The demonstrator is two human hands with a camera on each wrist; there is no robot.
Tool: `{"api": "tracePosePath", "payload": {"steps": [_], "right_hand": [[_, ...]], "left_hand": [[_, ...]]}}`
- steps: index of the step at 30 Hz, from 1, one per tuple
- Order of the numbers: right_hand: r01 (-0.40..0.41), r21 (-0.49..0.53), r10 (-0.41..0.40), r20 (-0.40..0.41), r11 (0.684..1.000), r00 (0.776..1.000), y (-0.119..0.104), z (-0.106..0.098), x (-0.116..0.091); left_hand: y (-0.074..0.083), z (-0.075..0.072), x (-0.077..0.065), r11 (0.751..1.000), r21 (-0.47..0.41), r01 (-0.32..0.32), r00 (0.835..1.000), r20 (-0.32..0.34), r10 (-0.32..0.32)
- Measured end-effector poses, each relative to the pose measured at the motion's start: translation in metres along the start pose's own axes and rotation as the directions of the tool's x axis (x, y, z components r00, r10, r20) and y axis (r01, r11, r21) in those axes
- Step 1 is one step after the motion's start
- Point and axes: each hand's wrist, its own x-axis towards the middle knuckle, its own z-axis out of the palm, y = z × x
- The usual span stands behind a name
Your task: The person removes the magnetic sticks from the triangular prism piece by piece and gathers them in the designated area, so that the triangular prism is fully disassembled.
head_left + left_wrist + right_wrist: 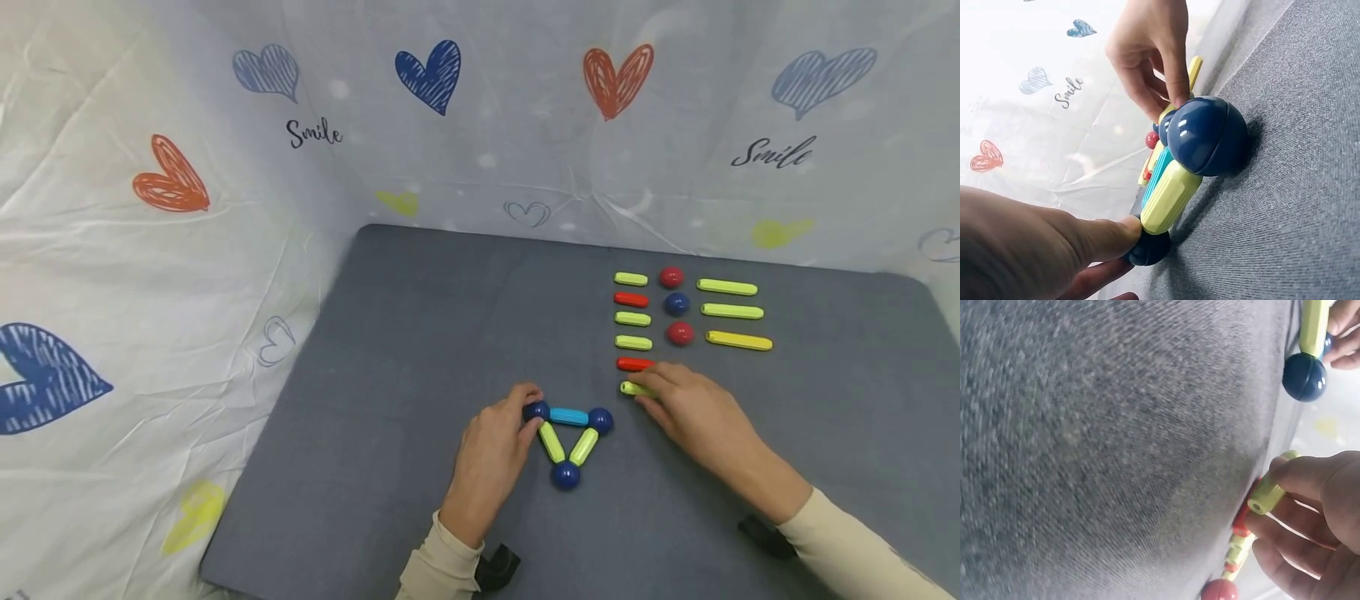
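Observation:
A triangle of three dark blue balls, one light blue rod [568, 417] and two yellow-green rods [583, 447] lies on the grey table. Its upper-left ball [537, 411] is pinched between the thumb and fingers of my left hand [489, 450]. In the left wrist view the triangle's nearest ball [1207, 135] looms large, while the pinched ball [1149, 250] is partly covered. To the right, my right hand [703, 417] pinches a short yellow-green rod [1266, 495] at the bottom of a column of rods. Just above it, a red rod [634, 364] is partly hidden by the fingers.
Short red and yellow-green rods [633, 319] form a column at the right. Beside it stand red balls [680, 333] and a blue ball [677, 304], then longer yellow rods [738, 340]. A heart-printed white cloth [480, 142] hangs behind the table [360, 358].

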Motion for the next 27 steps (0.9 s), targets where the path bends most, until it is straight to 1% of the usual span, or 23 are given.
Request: {"api": "tracePosePath", "payload": {"steps": [6, 12, 15, 18, 21, 24, 27], "right_hand": [[0.002, -0.019, -0.002, 0.020, 1.000, 1.000, -0.001, 0.008, -0.001], [0.011, -0.026, -0.010, 0.015, 1.000, 1.000, -0.001, 0.010, 0.000], [0.024, -0.037, -0.024, -0.005, 0.999, 1.000, -0.001, 0.008, 0.000], [0.055, -0.039, -0.056, -0.040, 0.998, 0.998, -0.004, 0.005, 0.001], [0.111, -0.001, -0.111, -0.052, 0.994, 0.992, -0.010, 0.001, 0.003], [0.173, 0.051, -0.172, -0.023, 0.984, 0.985, -0.019, -0.003, 0.004], [0.205, 0.084, -0.208, 0.031, 0.975, 0.978, -0.029, -0.003, 0.003]], "left_hand": [[0.000, 0.000, -0.001, 1.000, -0.001, 0.009, 1.000, 0.004, -0.009], [-0.001, 0.000, -0.002, 1.000, -0.011, -0.002, 1.000, 0.002, 0.002], [-0.001, 0.001, -0.002, 1.000, -0.017, -0.005, 1.000, 0.003, 0.005], [-0.001, 0.001, -0.002, 1.000, -0.018, -0.002, 1.000, 0.004, 0.002], [-0.001, 0.001, -0.001, 1.000, -0.012, -0.004, 1.000, 0.000, 0.004], [0.000, 0.001, -0.001, 1.000, -0.005, -0.011, 1.000, -0.004, 0.011], [0.000, 0.001, -0.001, 1.000, 0.000, -0.016, 1.000, -0.005, 0.016]]}}
